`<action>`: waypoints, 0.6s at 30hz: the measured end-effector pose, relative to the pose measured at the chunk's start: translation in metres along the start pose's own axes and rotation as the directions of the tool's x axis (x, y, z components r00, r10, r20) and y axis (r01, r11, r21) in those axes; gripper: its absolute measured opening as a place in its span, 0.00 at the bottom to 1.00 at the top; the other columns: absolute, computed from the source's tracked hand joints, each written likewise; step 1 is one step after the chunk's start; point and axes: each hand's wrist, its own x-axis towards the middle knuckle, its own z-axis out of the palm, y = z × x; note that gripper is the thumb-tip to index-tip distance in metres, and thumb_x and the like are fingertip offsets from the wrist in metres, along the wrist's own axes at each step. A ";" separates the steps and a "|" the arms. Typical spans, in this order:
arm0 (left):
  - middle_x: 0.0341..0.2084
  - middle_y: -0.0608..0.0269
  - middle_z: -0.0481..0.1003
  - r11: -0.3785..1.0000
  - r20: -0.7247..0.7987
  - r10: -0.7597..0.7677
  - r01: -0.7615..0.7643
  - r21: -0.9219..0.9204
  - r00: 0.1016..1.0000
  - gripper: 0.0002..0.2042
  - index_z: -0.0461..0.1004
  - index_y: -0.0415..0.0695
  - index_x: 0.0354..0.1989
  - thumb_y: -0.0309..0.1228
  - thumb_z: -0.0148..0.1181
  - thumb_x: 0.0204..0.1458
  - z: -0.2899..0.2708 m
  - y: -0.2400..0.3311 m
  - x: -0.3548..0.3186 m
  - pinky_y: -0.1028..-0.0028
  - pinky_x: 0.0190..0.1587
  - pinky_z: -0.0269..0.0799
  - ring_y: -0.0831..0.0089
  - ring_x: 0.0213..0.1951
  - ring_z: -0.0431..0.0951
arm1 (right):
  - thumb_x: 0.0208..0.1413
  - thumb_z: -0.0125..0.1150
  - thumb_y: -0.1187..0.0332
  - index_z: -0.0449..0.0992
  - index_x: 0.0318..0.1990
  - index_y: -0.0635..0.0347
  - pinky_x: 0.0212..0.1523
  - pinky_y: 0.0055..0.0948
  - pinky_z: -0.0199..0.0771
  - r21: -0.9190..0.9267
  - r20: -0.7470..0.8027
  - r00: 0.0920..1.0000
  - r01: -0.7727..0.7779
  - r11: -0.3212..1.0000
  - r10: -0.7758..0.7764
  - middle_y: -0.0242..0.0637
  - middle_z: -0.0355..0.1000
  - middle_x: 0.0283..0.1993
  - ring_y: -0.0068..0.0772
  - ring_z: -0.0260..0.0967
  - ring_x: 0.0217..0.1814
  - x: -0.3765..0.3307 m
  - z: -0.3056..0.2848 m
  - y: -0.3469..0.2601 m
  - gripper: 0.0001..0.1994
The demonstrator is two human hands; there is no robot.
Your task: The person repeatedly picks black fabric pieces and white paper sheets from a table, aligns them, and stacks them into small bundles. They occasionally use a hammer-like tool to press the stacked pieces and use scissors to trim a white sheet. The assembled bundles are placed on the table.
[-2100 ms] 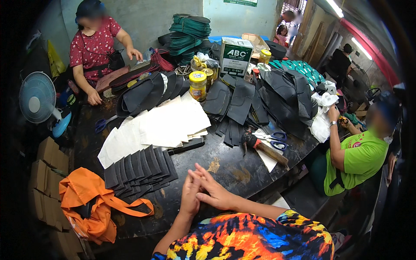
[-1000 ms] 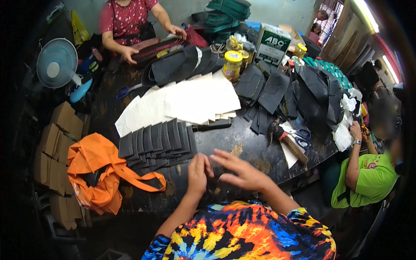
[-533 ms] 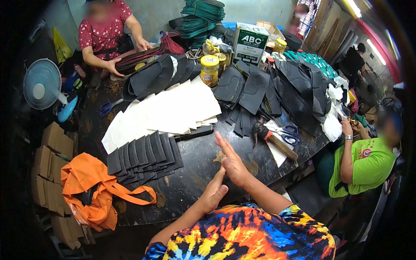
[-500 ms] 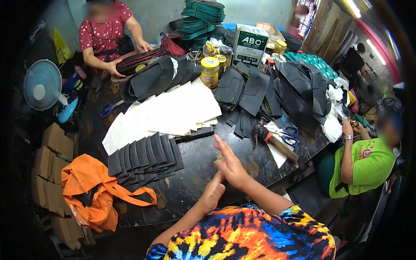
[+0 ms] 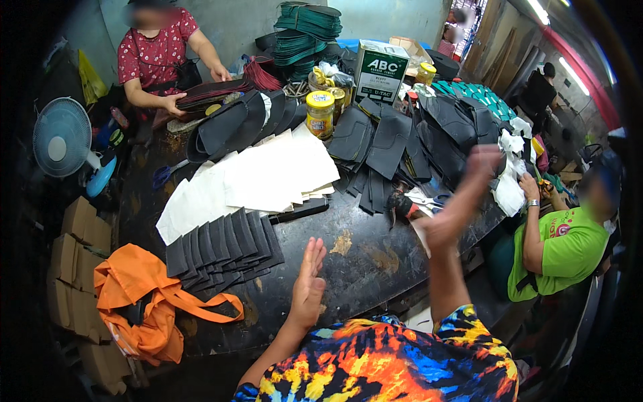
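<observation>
My left hand [image 5: 309,285] is held up over the near part of the black table [image 5: 365,275], its fingers stretched out and nothing in it. Smeared by motion, my right hand [image 5: 455,201] is raised toward the right, above a hammer [image 5: 400,205] and blue-handled scissors [image 5: 439,200], partly hiding both. No held thing shows in it, but its fingers are too blurred to read. Left of my left hand lie overlapping rows of dark grey cut pieces [image 5: 224,244]. Beyond them, cream sheets [image 5: 274,167] are fanned out.
Black cut pieces [image 5: 388,141] are heaped at the far right, near a yellow-lidded jar [image 5: 320,114] and a green-white can [image 5: 380,70]. An orange bag [image 5: 137,288] hangs over the left edge. Co-workers sit far left, in red [image 5: 157,50], and right, in green [image 5: 566,244].
My hands, which were together over the table, have come apart. My right hand has swung up and to the right; my left hand has moved slightly left.
</observation>
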 end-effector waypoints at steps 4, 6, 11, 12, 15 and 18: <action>0.74 0.40 0.59 0.879 0.084 0.124 -0.149 0.453 0.989 0.38 0.57 0.37 0.76 0.52 0.56 0.66 -0.005 -0.002 -0.002 0.58 0.74 0.56 0.48 0.75 0.60 | 0.67 0.29 0.27 0.36 0.81 0.66 0.83 0.50 0.24 -0.473 -0.234 0.814 0.382 0.794 -0.531 0.52 0.34 0.85 0.50 0.29 0.88 0.086 -0.044 0.028 0.52; 0.74 0.41 0.60 0.834 0.159 0.096 -0.167 0.525 0.983 0.38 0.59 0.38 0.75 0.51 0.57 0.65 -0.007 -0.006 -0.005 0.57 0.73 0.57 0.45 0.74 0.61 | 0.69 0.25 0.28 0.36 0.81 0.66 0.83 0.50 0.23 -0.441 -0.369 0.773 0.343 0.829 -0.516 0.53 0.34 0.85 0.50 0.29 0.88 0.117 -0.056 0.029 0.50; 0.77 0.43 0.52 0.541 0.263 -0.081 -0.179 0.822 0.961 0.41 0.57 0.44 0.77 0.56 0.59 0.62 -0.004 -0.018 -0.008 0.47 0.77 0.41 0.47 0.79 0.49 | 0.65 0.28 0.25 0.42 0.80 0.67 0.83 0.51 0.29 -0.381 -0.482 0.760 0.266 0.885 -0.436 0.55 0.42 0.83 0.51 0.37 0.86 0.118 -0.051 0.016 0.54; 0.78 0.43 0.51 0.490 0.301 -0.071 -0.229 0.841 0.951 0.41 0.57 0.44 0.77 0.56 0.58 0.62 -0.002 -0.020 -0.009 0.47 0.77 0.41 0.48 0.79 0.49 | 0.64 0.30 0.23 0.44 0.79 0.68 0.83 0.51 0.31 -0.372 -0.397 0.820 0.266 0.889 -0.412 0.56 0.44 0.83 0.51 0.39 0.86 0.109 -0.047 0.020 0.55; 0.77 0.44 0.53 0.406 0.384 -0.099 -0.315 0.858 0.918 0.39 0.58 0.45 0.76 0.55 0.58 0.62 -0.006 -0.021 -0.011 0.47 0.77 0.42 0.49 0.79 0.50 | 0.61 0.45 0.24 0.56 0.77 0.67 0.81 0.49 0.43 -0.202 0.028 0.988 0.156 0.967 -0.153 0.52 0.52 0.80 0.51 0.45 0.84 0.054 -0.015 0.035 0.54; 0.73 0.44 0.61 0.632 0.454 -0.119 -0.285 0.721 0.883 0.34 0.65 0.45 0.73 0.52 0.59 0.63 -0.021 -0.017 -0.017 0.46 0.76 0.47 0.50 0.76 0.57 | 0.59 0.67 0.42 0.67 0.72 0.60 0.77 0.52 0.51 -0.011 0.617 0.781 0.134 0.991 -0.098 0.50 0.61 0.76 0.53 0.55 0.79 -0.009 0.025 0.044 0.41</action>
